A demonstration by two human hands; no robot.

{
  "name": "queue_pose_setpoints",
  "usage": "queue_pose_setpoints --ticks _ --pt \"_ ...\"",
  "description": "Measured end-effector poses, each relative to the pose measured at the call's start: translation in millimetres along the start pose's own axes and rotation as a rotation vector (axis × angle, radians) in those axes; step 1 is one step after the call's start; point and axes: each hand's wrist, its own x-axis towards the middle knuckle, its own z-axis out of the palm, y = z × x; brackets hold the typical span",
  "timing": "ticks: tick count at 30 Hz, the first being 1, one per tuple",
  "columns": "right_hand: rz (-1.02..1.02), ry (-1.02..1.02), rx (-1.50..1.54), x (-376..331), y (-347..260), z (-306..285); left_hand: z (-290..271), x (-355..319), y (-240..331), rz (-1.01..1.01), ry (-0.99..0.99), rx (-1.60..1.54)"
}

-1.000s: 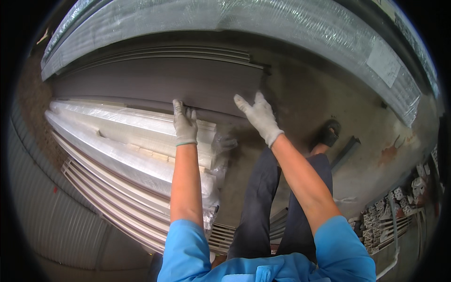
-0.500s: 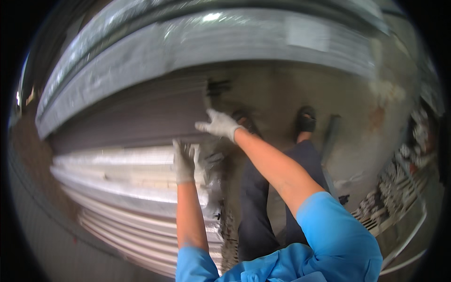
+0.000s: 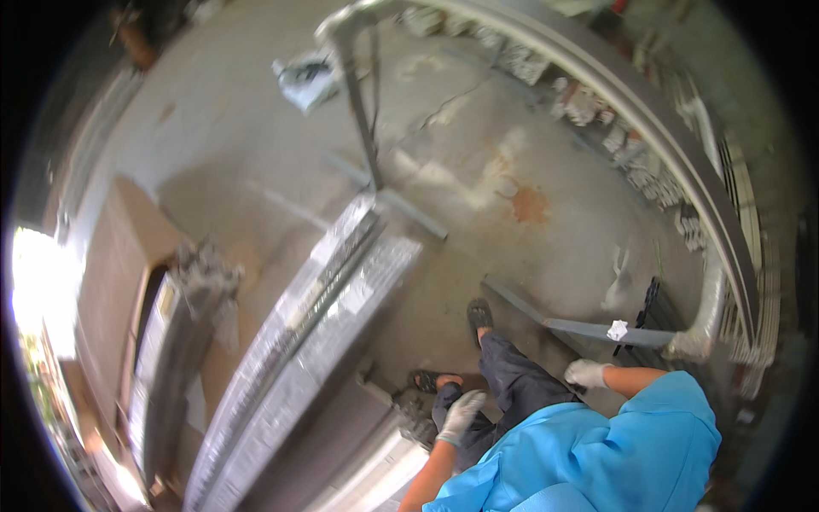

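My left hand (image 3: 461,418), in a pale work glove, hangs beside my left knee with its fingers loosely stretched out and nothing in them. Close by are the ends of white lengths (image 3: 384,474) and a dark flat panel (image 3: 328,444). My right hand (image 3: 587,373), gloved too, is by my right thigh; its fingers are too blurred to read. Nearest to it is a grey metal bar (image 3: 610,331) with a crumpled white scrap (image 3: 618,329) on it.
Long bundles in clear wrap (image 3: 299,341) lie to my left, with a large cardboard box (image 3: 119,282) beyond. A wrapped metal upright (image 3: 357,102) stands ahead on floor bars. A long curved rail (image 3: 657,128) spans the right, near stacked profiles (image 3: 623,141). A plastic bag (image 3: 307,81) lies far off.
My view has swung to the right. Both hands have drawn back from above the dark panel and white lengths and now hang by my legs, my right hand away to the right.
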Motion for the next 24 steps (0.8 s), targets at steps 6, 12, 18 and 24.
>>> queue_pose_setpoints --ticks 6,12,18,24 --pt "0.702 -0.218 1.616 -111.0 -37.4 -34.5 119.2 41.8 154.4 -0.208 -0.842 0.678" --pt "0.305 0.408 1.128 -111.0 -20.2 -92.1 198.2 60.8 296.0 -0.161 -0.913 0.129" --pt "0.670 0.326 0.783 -58.1 27.6 -72.9 227.3 105.1 327.8 -0.037 -0.583 0.547" --pt "0.871 0.426 0.930 -16.8 52.7 -79.1 142.0 197.6 439.7 0.426 -0.018 1.115"
